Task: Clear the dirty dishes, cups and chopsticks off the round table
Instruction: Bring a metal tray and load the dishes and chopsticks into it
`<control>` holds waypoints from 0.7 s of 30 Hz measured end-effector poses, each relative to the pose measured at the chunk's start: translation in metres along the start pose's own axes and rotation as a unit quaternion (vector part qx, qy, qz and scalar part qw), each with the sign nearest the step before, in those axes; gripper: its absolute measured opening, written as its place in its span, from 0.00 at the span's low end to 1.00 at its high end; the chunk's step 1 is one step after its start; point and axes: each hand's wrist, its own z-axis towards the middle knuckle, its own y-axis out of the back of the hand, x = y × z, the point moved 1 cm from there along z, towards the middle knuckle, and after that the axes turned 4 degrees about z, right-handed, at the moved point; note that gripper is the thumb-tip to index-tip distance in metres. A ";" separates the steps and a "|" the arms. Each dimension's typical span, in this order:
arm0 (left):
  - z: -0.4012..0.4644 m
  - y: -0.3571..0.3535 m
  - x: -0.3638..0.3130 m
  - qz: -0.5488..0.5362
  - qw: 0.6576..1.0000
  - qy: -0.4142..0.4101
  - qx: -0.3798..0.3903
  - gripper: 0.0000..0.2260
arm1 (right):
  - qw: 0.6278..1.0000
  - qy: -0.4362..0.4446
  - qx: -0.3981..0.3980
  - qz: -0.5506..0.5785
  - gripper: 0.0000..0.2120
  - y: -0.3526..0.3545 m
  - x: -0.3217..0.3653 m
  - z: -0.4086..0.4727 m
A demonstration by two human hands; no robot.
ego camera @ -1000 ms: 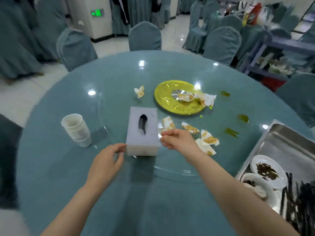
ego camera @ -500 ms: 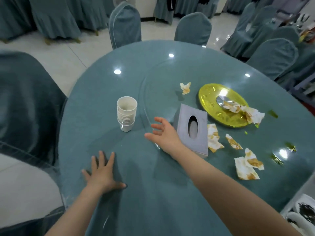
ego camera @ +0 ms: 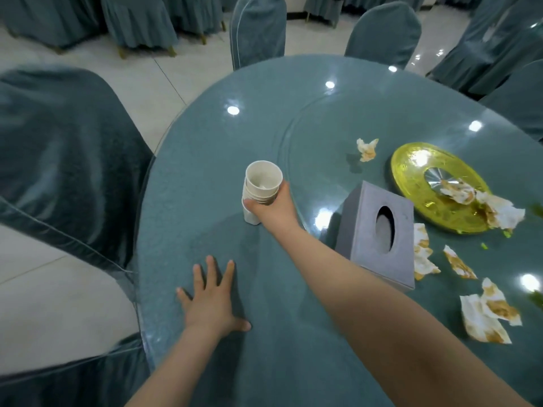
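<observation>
A stack of white paper cups (ego camera: 262, 183) stands on the round teal table (ego camera: 293, 362), left of centre. My right hand (ego camera: 273, 211) is wrapped around the stack's lower part, thumb on the left and fingers on the right. My left hand (ego camera: 213, 301) lies flat on the table near the front edge, fingers spread, holding nothing. A yellow plate (ego camera: 411, 177) with soiled napkins on it sits at the right.
A grey tissue box (ego camera: 379, 233) stands just right of my right forearm. Stained napkin scraps (ego camera: 484, 312) lie scattered at the right, one more napkin scrap (ego camera: 366, 148) beyond the box. Covered chairs (ego camera: 58, 160) crowd the table's left and far sides.
My right hand moved left from beside the tissue box and closed around the cup stack. My left hand stays flat on the table. The view shifted left.
</observation>
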 end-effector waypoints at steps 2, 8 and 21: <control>0.001 0.000 0.001 0.007 1.000 0.000 0.000 0.59 | 1.000 -0.005 0.010 0.009 0.32 0.003 0.000 0.002; 0.000 0.000 0.004 0.013 1.000 -0.002 0.001 0.59 | 0.998 0.006 0.037 0.057 0.31 0.036 0.002 -0.024; -0.056 0.024 -0.074 -0.133 0.980 -0.129 -0.075 0.50 | 0.996 0.051 -0.016 0.076 0.27 0.190 0.017 -0.144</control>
